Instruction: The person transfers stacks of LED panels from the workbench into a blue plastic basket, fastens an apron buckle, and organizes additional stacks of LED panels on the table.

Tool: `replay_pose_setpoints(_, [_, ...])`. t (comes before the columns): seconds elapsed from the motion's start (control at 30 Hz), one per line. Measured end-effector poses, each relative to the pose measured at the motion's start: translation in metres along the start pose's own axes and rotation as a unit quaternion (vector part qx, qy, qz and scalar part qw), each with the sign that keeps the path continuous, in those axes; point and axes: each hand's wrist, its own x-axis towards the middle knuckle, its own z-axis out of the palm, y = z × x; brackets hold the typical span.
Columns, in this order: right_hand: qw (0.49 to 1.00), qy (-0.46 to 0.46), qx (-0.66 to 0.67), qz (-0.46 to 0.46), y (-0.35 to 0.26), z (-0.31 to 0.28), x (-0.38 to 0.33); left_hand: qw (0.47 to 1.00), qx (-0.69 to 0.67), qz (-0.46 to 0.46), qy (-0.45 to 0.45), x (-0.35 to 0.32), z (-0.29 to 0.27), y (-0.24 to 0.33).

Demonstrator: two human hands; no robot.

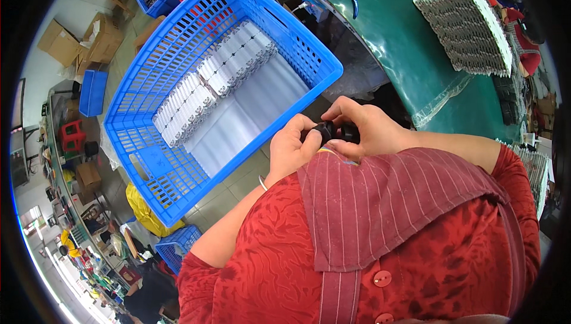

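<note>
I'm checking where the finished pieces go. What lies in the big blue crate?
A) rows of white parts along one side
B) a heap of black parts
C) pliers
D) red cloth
A: the blue crate holds rows of white parts along one side, the rest showing a pale liner.

Small black part [334, 132] mostly hidden between left hand [292, 145] and right hand [370, 128], shape indistinct.

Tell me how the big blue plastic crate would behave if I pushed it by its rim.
The blue crate looks stiff yet light: its walls are slotted. It would probably slide rather than tip, being wide and low. The white parts fill only one side, so it may swing unevenly.
</note>
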Motion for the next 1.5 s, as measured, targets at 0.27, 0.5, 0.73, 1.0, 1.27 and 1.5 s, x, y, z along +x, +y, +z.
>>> replay_pose_setpoints(0.27, [0.996,-0.074,-0.05,0.027,-0.012,0.0,0.003,0.996,-0.052,-0.015,0.078,-0.009,0.004,0.003])
replay_pose_setpoints(0.5, [0.988,-0.148,-0.033,0.015,-0.015,0.0,0.008,0.979,-0.166,-0.048,0.108,-0.013,0.008,0.002])
replay_pose_setpoints(0.73, [0.987,-0.158,0.037,0.012,-0.001,0.007,0.012,0.988,-0.142,-0.041,0.054,-0.011,0.005,0.002])
replay_pose_setpoints(1.0, [0.977,-0.175,0.066,0.106,-0.015,0.006,0.015,0.973,-0.193,-0.117,0.053,-0.017,0.0,0.008])
replay_pose_setpoints(1.27, [0.969,-0.179,0.112,0.131,-0.01,0.007,0.013,0.98,-0.175,-0.093,-0.009,-0.014,-0.009,-0.005])
replay_pose_setpoints(1.5, [0.979,-0.168,0.073,0.086,0.002,0.007,0.012,0.987,-0.016,-0.088,-0.137,-0.033,-0.044,0.005])
